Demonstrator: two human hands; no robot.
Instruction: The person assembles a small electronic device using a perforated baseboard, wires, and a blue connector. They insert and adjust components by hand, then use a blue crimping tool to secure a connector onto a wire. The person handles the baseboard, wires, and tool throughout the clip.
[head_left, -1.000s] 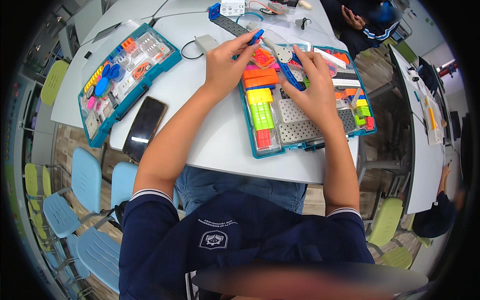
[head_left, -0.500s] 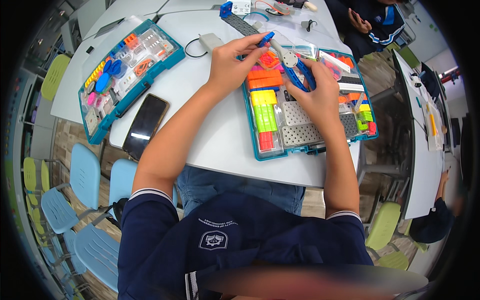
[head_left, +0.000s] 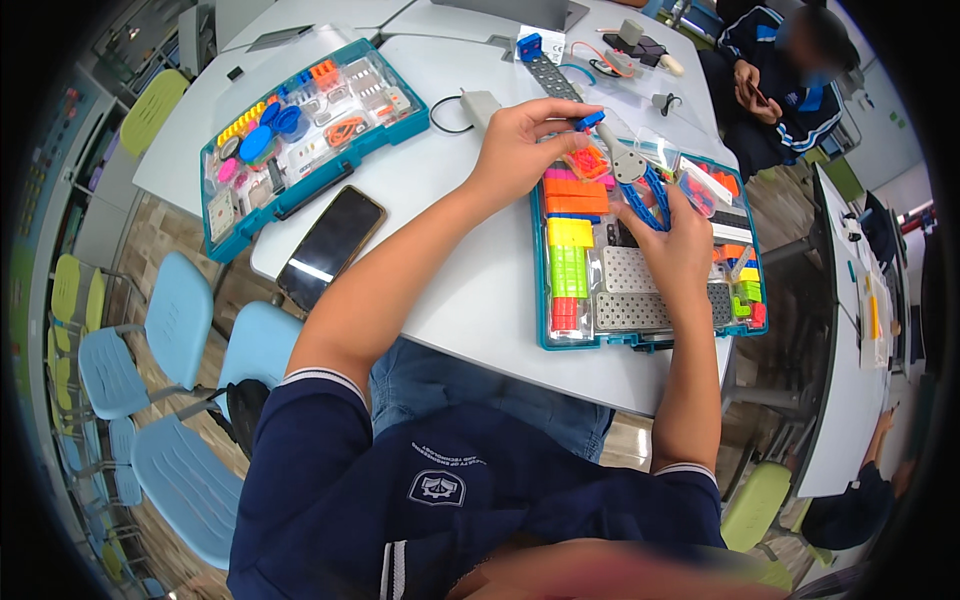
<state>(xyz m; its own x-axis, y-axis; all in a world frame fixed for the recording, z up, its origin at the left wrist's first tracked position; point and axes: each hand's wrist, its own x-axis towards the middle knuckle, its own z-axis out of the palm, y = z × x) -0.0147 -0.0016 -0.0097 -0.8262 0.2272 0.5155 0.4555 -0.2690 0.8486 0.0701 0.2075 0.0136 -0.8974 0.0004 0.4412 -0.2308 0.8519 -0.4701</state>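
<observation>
My left hand [head_left: 525,150] pinches a small blue plastic piece [head_left: 591,121] between thumb and fingertips. My right hand [head_left: 680,245] is closed around the blue handles of a pair of pliers [head_left: 629,166] with a light grey head. The jaws point toward the blue piece; whether they touch it I cannot tell. Under both hands lies an open teal-edged parts case [head_left: 543,300], holding orange, yellow, green and red blocks [head_left: 568,270] and grey perforated plates [head_left: 634,311]. Beyond my left hand, a dark grey perforated strip [head_left: 553,77] has a blue piece at its far end.
A second teal parts case [head_left: 335,168] stands at the left, with a black phone [head_left: 331,246] near it. A grey box with a black cable [head_left: 481,108] lies behind my left hand. Across the table, a person [head_left: 770,80] holds a phone. Blue chairs [head_left: 180,315] stand at the left.
The whole view has shifted, so the table and both hands appear farther right and slightly lower. Both hands keep their holds on the blue piece and the pliers.
</observation>
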